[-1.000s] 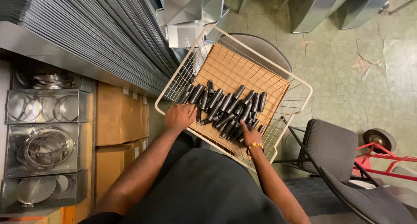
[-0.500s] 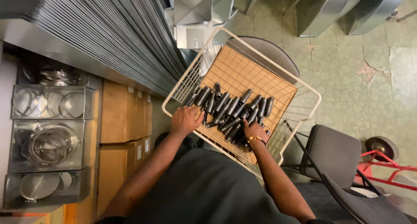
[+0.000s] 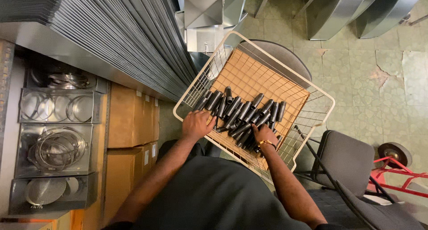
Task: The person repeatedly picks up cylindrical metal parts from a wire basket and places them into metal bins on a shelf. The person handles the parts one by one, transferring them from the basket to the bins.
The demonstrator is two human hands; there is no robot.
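A cream wire basket (image 3: 196,87) lined with brown cardboard sits on a round grey seat in front of me. Several dark metal cylinders (image 3: 243,114) lie in a heap across its near half. My left hand (image 3: 197,124) rests on the near left rim, its fingers touching the leftmost cylinders. My right hand (image 3: 264,134), with a gold bracelet at the wrist, lies on the cylinders at the near right. Whether either hand grips a cylinder is hidden by the fingers.
A stack of grey sheet-metal panels (image 3: 111,34) fills the upper left. Below it are brown cardboard boxes (image 3: 131,116) and metal bins of rings (image 3: 55,145). A grey chair (image 3: 347,167) and red hand truck (image 3: 397,167) stand at the right. Sheet-metal ducts (image 3: 356,11) stand on the tiled floor.
The view has shifted a little. Both hands stay in the near part of the basket among the cylinders, the right hand slightly further in over the heap.
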